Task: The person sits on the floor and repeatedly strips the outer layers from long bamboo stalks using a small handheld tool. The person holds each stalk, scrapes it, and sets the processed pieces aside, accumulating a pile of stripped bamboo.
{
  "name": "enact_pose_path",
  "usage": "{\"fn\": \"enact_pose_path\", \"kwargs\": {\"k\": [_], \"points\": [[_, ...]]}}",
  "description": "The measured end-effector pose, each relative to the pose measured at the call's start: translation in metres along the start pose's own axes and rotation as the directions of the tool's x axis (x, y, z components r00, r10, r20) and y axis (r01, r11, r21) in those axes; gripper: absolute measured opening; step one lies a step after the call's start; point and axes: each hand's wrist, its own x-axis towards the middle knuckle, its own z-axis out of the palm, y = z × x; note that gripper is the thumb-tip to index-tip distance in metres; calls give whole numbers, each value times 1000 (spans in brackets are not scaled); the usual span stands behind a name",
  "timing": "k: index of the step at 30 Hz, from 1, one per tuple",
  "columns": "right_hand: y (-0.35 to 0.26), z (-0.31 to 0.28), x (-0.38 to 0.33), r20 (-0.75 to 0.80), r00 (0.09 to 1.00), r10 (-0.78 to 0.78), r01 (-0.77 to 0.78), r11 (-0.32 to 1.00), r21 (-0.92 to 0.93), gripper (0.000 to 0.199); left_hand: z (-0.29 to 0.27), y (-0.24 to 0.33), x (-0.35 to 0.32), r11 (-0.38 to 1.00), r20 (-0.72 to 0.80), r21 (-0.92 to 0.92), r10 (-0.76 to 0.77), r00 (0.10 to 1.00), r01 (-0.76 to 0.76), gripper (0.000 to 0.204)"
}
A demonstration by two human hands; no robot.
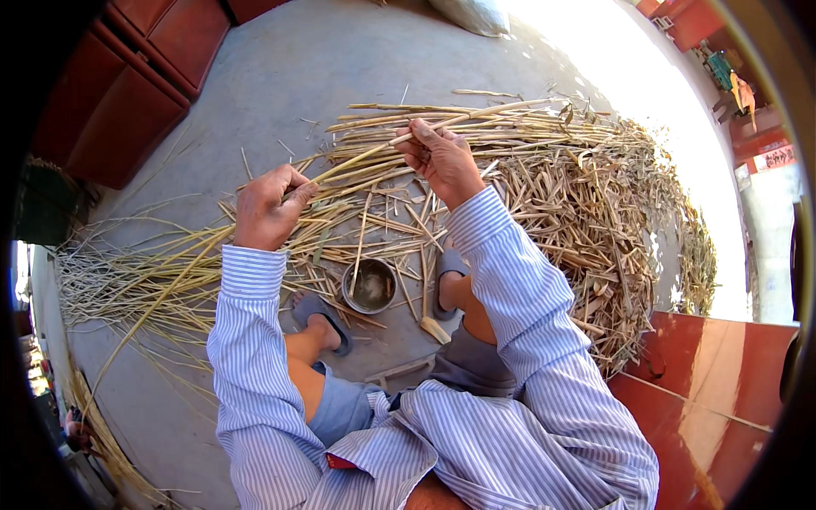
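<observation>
My left hand (268,206) and my right hand (442,157) both grip one long pale-yellow reed stalk (361,155), held slanting above the ground. The left hand closes on its lower part, the right hand pinches it higher up near a leaf sheath. Under the hands lies a wide heap of dry stalks and husks (561,195). A bundle of thin stripped stalks (136,272) stretches to the left. Both arms wear blue-and-white striped sleeves.
A small round metal bowl (371,286) sits on the concrete between my feet in grey slippers (321,316). Dark red wooden panels stand at the upper left (144,76) and lower right (714,382). A pale sack (476,13) lies at the top.
</observation>
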Motion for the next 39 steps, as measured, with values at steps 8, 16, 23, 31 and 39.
{"fn": "enact_pose_path", "kwargs": {"k": [8, 16, 23, 31, 39], "points": [[-30, -46, 17, -298, 937, -183, 213, 974, 72, 21, -47, -25, -24, 970, 75, -209, -113, 991, 127, 12], [13, 19, -10, -33, 998, -51, 53, 998, 40, 22, 1, -1, -9, 990, -86, 32, 139, 987, -137, 13], [4, 15, -2, 15, 991, -133, 133, 991, -3, 22, 3, -9, -4, 985, -19, -151, -89, 996, 85, 17], [2, 19, -2, -45, 959, -279, 258, 928, -268, 28, 6, -2, -5, 935, 39, -309, -169, 985, 173, 20], [7, 31, -13, 124, 650, -750, 402, 202, -893, 29, 29, 23, -7, 983, -54, -172, -71, 996, 61, 19]]}}
